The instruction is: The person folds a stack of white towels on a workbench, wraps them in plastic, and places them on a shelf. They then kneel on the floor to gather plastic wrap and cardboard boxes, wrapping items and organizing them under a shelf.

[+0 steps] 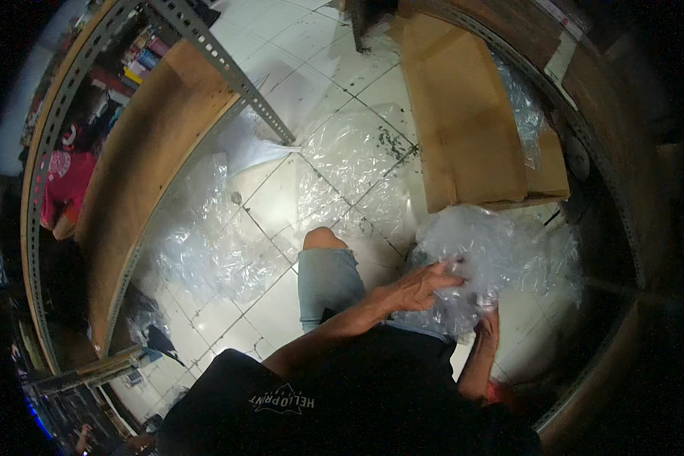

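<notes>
A crumpled bundle of clear plastic film (471, 247) sits in front of my body, to the right of my bent knee. My left hand (422, 289) reaches across from the left and grips its near side, with the fingers partly sunk into the folds. Lower and further right, my right hand (489, 327) closes on the bundle's right edge; some of its fingers are hidden beneath the plastic. The bundle's far side comes up against the end of an open cardboard box (463, 114).
Loose clear plastic (205, 251) spreads over the white tiles on the left, beside a white sheet-like piece (254, 148). Dark crumbs (391, 142) lie ahead. A metal-framed wooden shelf (159, 114) stands left, with pink cloth (67, 182) behind it. More shelving (623, 197) edges the right.
</notes>
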{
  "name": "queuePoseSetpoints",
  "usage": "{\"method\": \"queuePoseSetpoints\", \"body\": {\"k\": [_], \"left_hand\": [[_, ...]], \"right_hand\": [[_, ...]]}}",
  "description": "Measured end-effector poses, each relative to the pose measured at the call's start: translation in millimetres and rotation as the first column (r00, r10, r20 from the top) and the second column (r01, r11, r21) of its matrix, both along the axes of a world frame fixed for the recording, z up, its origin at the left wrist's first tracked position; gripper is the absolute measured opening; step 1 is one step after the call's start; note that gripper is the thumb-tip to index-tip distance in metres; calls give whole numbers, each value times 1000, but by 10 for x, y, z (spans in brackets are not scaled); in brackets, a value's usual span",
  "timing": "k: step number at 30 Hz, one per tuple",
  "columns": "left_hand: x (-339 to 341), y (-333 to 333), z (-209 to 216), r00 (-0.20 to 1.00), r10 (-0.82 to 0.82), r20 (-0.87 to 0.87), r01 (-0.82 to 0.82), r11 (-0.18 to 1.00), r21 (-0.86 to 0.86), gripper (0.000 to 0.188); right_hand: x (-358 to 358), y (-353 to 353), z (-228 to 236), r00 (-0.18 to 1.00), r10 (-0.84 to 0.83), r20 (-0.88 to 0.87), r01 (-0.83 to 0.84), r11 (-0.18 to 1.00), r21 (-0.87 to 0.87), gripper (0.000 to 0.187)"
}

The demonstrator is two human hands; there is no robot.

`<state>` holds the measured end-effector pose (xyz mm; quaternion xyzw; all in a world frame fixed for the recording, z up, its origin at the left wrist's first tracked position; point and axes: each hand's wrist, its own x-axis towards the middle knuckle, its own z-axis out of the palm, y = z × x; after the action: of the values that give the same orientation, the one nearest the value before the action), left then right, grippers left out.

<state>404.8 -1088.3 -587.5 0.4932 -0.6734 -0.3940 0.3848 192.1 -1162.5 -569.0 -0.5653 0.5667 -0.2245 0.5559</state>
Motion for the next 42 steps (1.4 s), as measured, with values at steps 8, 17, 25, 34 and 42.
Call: {"method": "queuePoseSetpoints", "body": {"k": [8, 17, 25, 34, 42], "left_hand": [[74, 127, 68, 940, -56, -336, 93, 991, 93, 41], [1352, 120, -1882, 493, 280, 824, -704, 685, 189, 34], [2127, -187, -2252, 596, 561, 574, -742, 659, 127, 17], [2519, -459, -249, 484, 779, 398, -766, 597, -239, 14], [2020, -600, 759, 723, 672, 160, -677, 735, -29, 22]], "right_hand": [[-253, -385, -721, 892, -240, -384, 136, 951, -278, 82], [-1394, -523, 32, 818, -522, -240, 508, 853, -123, 76], [-2341, -203, -169, 865, -357, -352, 294, 930, -219, 83], [-1222, -261, 132, 978, -31, -208, 21, 999, -50, 67], [570, -605, -387, 875, 465, 133, -481, 865, 140, 53]]}}
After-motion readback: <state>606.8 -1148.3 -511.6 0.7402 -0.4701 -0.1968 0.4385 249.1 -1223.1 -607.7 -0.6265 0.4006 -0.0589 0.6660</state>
